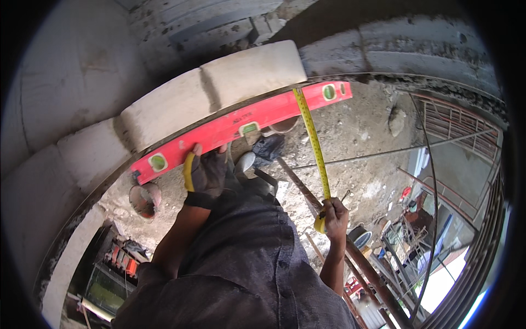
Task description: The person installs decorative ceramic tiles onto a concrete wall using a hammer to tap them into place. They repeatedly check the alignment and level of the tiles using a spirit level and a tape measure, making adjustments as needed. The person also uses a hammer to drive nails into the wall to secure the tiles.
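A long red spirit level (189, 143) lies along the front face of a row of pale blocks (164, 112). My left hand (207, 171), in a dark glove with yellow edging and bare fingertips, grips the level's lower edge left of its middle. My bare right hand (335, 217) is closed round a yellow tape measure (319, 223). Its yellow blade (312, 137) is pulled out and runs up to the level's right part, its end near the lower edge of the blocks. Where exactly the tape's tip rests, I cannot tell.
Below lies rough, dusty ground (372, 131) with a bucket (145, 200) at left. A rusty pole (378, 279) slants up at right, near a hanging cable (434, 197) and scaffold frames (460, 123). Grey mortar joints (210, 88) separate the blocks.
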A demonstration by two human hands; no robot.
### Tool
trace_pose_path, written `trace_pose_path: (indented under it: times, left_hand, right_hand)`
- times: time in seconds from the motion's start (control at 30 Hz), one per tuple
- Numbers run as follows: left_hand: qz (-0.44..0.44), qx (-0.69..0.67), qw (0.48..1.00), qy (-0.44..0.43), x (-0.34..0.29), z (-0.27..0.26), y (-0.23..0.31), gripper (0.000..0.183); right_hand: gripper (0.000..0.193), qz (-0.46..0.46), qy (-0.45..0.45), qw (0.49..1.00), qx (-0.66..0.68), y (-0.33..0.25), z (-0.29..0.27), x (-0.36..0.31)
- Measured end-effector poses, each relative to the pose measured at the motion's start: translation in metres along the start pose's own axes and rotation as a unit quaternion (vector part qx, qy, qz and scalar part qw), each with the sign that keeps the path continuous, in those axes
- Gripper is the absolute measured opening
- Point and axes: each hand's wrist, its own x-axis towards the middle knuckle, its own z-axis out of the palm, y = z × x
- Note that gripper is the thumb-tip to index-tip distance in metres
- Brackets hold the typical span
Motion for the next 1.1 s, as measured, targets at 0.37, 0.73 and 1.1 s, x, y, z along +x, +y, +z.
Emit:
trace_pose_path:
  times: [0.37,0.73,1.1]
  left_hand:
    - [-0.022,-0.018,1.000,0.006,0.000,0.002,0.001,0.028]
    - [-0.037,-0.025,0.998,0.034,0.002,0.004,0.001,0.030]
    - [-0.035,0.038,0.998,-0.020,0.006,-0.010,0.009,0.019]
  right_hand:
    - [0.019,0.026,-0.119,0.992,0.045,-0.004,0.072,-0.041]
    - [0.019,0.008,-0.111,0.993,0.050,0.005,0.085,-0.049]
    - [0.019,0.016,-0.111,0.988,0.101,0.017,0.091,-0.070]
